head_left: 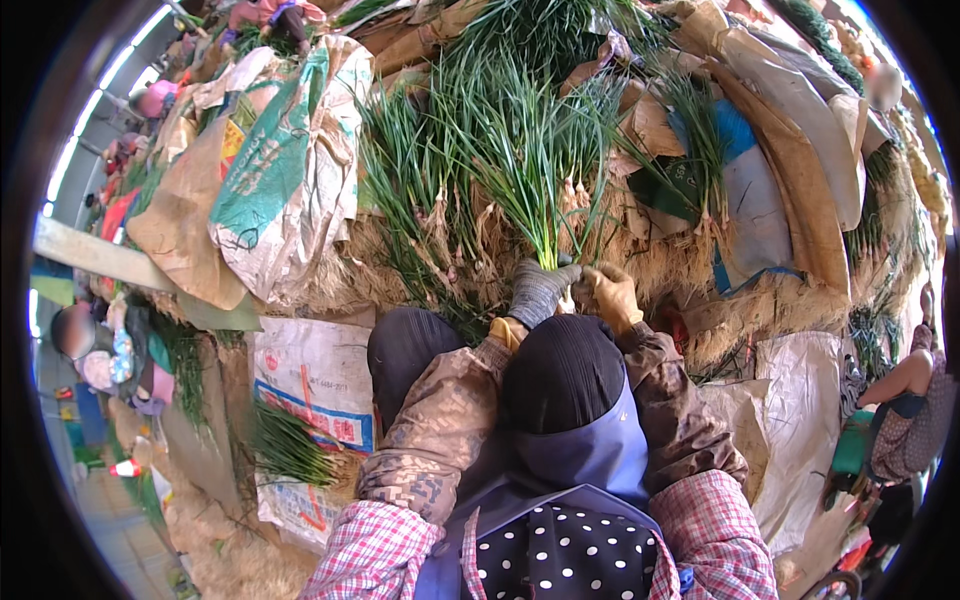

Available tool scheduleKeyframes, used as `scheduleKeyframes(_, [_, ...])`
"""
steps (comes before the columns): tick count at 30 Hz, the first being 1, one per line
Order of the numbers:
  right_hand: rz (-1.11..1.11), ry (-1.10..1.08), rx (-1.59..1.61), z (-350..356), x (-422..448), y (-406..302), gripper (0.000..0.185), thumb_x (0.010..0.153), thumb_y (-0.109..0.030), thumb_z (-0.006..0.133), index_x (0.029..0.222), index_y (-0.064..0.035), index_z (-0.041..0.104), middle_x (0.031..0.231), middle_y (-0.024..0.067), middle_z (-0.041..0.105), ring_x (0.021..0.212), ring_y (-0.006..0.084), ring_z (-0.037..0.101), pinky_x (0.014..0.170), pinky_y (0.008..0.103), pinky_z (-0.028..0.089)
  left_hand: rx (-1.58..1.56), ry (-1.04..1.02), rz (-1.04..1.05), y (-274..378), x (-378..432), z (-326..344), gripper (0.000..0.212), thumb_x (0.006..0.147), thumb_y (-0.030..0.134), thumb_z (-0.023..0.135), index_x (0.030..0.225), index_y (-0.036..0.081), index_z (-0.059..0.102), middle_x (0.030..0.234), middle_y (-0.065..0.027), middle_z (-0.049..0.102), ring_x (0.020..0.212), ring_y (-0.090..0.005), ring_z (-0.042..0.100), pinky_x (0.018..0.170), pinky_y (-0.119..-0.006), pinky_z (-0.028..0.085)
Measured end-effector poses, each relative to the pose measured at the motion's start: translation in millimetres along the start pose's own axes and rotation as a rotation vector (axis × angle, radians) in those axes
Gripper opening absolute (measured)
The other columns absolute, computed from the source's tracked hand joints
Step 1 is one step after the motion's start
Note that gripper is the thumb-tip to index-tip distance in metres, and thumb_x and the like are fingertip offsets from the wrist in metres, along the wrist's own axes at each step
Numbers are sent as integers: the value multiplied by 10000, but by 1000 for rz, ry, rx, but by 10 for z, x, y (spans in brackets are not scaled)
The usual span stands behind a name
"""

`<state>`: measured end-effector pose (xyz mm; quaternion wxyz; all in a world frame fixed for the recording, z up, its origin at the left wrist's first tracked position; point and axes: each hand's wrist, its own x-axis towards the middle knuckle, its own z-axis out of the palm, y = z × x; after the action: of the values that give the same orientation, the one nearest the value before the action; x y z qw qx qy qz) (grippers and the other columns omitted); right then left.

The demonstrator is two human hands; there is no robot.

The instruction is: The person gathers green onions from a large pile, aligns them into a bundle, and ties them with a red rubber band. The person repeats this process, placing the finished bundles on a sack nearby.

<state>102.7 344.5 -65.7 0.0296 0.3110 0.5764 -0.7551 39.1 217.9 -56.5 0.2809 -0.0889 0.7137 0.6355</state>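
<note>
My left hand (541,289), in a grey knit glove, is closed around the lower stems of a bunch of long-leaved allium plants (546,202). The leaves fan upward, and a pale root end (566,301) shows below the fist. Close on the right, my right hand (611,292) wears a tan glove. Its fingers are bent against the bunch's base, and whatever they pinch is hidden. Both hands are above my dark-clad knees. Just beyond them lie more loose plants (442,217) with bulbs and stringy roots.
A thick bed of dry roots (652,225) spans the front, with woven sacks (292,172) at left and more sacking (787,150) at right. By my left knee, a small plant bunch (296,446) rests on a printed sack (315,360). Other people sit at both sides.
</note>
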Motion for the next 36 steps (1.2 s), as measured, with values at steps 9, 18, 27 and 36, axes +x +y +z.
scheduleKeyframes(9, [-729,287,-966,141,-59,-181,213,842,-266,662,875,-55,669,732,156,659,691,294,646,630,366,496,256,-184,-238,-17,136,39,291,740,282,742,875,42,645,661,-102,638,523,-239,614,484,-383,493])
scheduleKeyframes(18, [-17,-123,-1092,-484,-10,462,313,860,-292,597,989,-12,653,876,170,676,831,296,649,752,366,498,-202,-220,-143,194,-150,112,232,826,209,708,896,1,635,809,-107,673,609,-193,644,451,-315,521])
scheduleKeyframes(27, [-505,785,-1523,-1075,705,-1078,284,817,-275,680,982,-69,573,838,136,615,856,290,621,668,408,513,-413,-282,-218,22,-68,127,312,805,123,718,1089,50,612,699,-28,606,521,-163,591,485,-357,556])
scheduleKeyframes(36, [-381,113,-754,-861,639,-794,231,867,-203,673,963,8,684,743,46,659,595,104,561,516,254,455,-224,-187,-292,275,-154,212,148,777,134,713,860,36,641,667,-85,641,418,-189,562,345,-294,433])
